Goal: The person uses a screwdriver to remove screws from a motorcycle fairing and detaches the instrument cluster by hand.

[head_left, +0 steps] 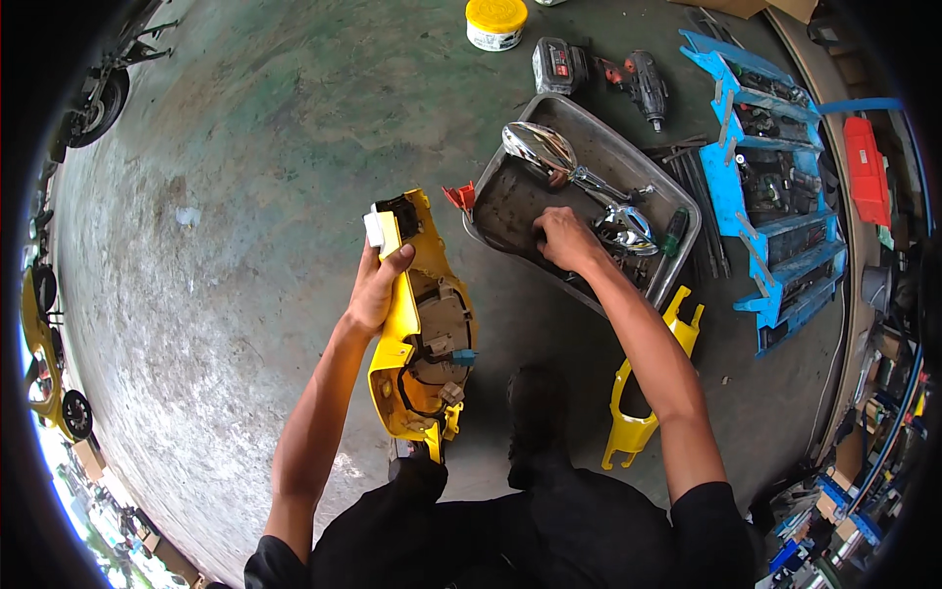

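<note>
My left hand grips a yellow plastic fairing held upright along its left side, with wiring, a blue connector and a dark inner housing showing. My right hand reaches down into a grey metal tray, fingers curled over its floor; whatever they pinch is hidden. Beside that hand lie chrome mirrors and a green-handled screwdriver. A small red part sits at the tray's left edge. A second, narrower yellow panel lies on the floor right of my legs.
A cordless impact driver, a battery and a yellow-lidded tub stand beyond the tray. An open blue toolbox and dark rods lie to the right. Parked motorbikes line the far left, cluttered shelving the far right.
</note>
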`<state>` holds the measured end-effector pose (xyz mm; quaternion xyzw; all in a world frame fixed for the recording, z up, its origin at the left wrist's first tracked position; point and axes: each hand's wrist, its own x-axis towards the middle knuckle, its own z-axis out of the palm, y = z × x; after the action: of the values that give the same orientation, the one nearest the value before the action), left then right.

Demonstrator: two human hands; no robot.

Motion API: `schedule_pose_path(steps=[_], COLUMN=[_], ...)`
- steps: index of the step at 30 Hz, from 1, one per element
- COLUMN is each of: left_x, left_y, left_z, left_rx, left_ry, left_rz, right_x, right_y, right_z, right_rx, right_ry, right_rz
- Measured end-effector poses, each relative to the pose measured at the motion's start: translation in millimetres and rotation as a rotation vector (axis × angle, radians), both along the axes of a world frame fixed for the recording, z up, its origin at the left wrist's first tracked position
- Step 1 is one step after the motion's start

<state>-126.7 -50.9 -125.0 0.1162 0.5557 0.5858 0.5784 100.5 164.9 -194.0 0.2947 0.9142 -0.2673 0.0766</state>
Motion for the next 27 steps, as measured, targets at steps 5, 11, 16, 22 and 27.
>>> schedule_pose_path(steps=[5, 11, 16, 22, 27], left_x=[3, 5, 5, 12, 17], left_y=[1, 2, -2, 6, 9], left_z=[-2, -1, -6, -21, -15], left_rx=[0.006, -0.011, -0.027, -0.064, -0.061], left_ry=[0.013, 0.005, 0.009, 0.007, -0.106], left_rz=[0.009, 0.005, 0.015, 0.002, -0.058], right_x=[-18, -58, -47, -25, -49], right_y=[2, -10, -2, -10, -53], right_z=[2, -5, 7, 35, 73], right_rx=[0.028, -0.123, -0.265, -0.301, -0.268], right_ry=[0.001, 0.261, 0.279, 0.472, 0.661], right_rz=[-0.076, -0.189, -0.401, -0.495, -0.234])
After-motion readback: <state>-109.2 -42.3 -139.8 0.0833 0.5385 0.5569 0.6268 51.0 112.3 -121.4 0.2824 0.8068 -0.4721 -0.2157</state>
